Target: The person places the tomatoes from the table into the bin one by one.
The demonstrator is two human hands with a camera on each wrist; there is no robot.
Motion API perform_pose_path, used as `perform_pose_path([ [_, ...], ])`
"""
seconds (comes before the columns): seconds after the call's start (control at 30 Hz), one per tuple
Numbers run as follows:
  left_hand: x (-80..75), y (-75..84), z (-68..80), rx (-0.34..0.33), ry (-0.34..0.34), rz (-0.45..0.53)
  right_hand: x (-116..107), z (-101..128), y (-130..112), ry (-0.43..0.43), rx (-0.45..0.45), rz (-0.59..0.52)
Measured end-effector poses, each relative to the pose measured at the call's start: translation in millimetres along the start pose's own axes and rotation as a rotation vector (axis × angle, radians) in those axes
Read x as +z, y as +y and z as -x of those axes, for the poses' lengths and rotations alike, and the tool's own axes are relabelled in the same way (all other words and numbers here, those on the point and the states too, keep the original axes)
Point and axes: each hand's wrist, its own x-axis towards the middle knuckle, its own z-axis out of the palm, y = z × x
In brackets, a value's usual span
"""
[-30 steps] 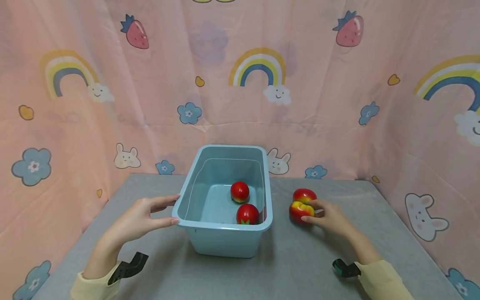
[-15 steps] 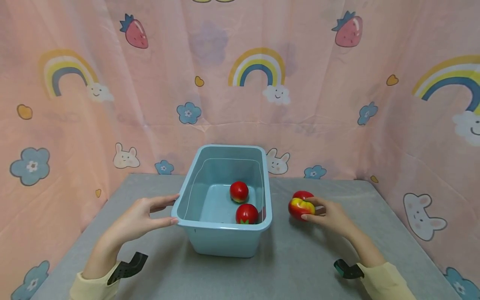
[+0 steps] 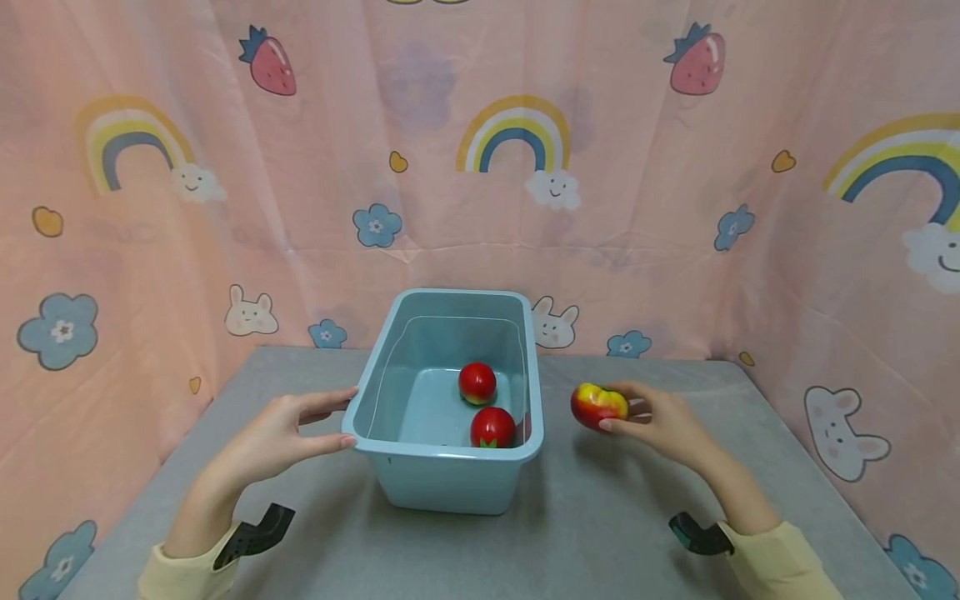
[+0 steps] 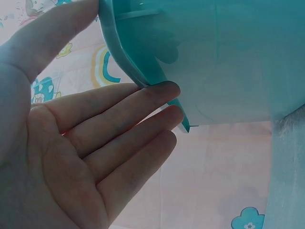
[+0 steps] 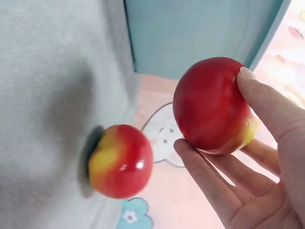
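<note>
My right hand (image 3: 617, 408) holds a red-and-yellow apple (image 3: 596, 405) lifted just off the grey table, right of the light blue bin (image 3: 450, 487). In the right wrist view the held apple (image 5: 212, 105) sits between thumb and fingers, and a second apple (image 5: 121, 161) lies on the table below it. The head view does not show that second apple. My left hand (image 3: 347, 417) rests with straight fingers on the bin's left rim (image 4: 138, 62), thumb above and fingers below. Inside the bin lie a red apple (image 3: 477, 383) and a red tomato-like fruit (image 3: 492, 427).
The grey table (image 3: 600, 525) is closed in at the back and both sides by a pink patterned curtain (image 3: 480, 208). The bin stands in the table's middle, its long side running away from me.
My right hand has lifted the red-and-yellow apple off the table and moved it up and slightly left, towards the bin. The left hand and the bin have stayed put.
</note>
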Motion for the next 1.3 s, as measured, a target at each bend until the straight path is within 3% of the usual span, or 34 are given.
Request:
perform_pose_path([
  [1.3,0.5,0.5,0.3,0.000,0.003,0.001,-38,-25,-66,0.026,-0.171,0.067],
])
